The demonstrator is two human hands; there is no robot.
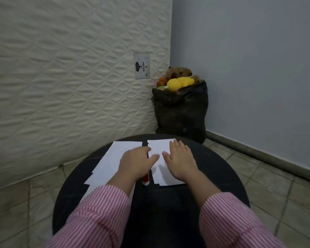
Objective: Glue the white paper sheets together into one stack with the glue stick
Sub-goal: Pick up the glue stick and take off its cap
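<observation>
Striped pink-and-white sleeves (100,217) are filling the near edge of the view, both forearms reaching forward over a round black table (213,169). Left hand (135,162) is lying palm down, fingers loosely spread and gripping nothing, its thumb and fingertips reaching across onto the right-hand paper stack (159,145). Right hand (179,161) is lying flat with fingers spread, pressing on the same stack. Left-hand paper pile (109,161) is sitting just beside it, sheets fanned unevenly at the near edge, partly under the left wrist. Glue stick (145,179), red with a white end, is lying in the dark gap between the two piles, mostly hidden under the left hand; cap state cannot be told. Behind the table, a quilted white mattress (61,77) is leaning upright, and a black bag (181,111) of soft toys (179,81) is standing in the corner.
</observation>
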